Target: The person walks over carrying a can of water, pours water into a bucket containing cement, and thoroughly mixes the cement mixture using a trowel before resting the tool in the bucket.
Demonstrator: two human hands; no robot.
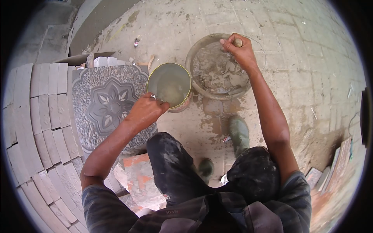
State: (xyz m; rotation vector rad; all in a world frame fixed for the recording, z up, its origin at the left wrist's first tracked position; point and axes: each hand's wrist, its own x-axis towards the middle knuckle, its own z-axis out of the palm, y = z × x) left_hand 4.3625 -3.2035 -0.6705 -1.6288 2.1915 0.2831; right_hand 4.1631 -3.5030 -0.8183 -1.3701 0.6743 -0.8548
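My left hand (148, 110) is closed on the near-left rim of a round bucket (179, 107) with a yellow edge, which holds cloudy water (169, 83). My right hand (240, 48) grips a rounded handle (237, 42) above the far right side of a wide round basin (190, 64). Wet grey mortar (217, 72) lies in the basin; whatever the handle is attached to is hidden below my hand. The bucket stands just left of the basin.
A patterned pebble tile (114, 106) lies left of the bucket, beside stacked grey blocks (50, 112). A broken brick piece (142, 180) is near my left knee. My boots (239, 134) stand on the floor below the basin. Boards (336, 165) lean at the right.
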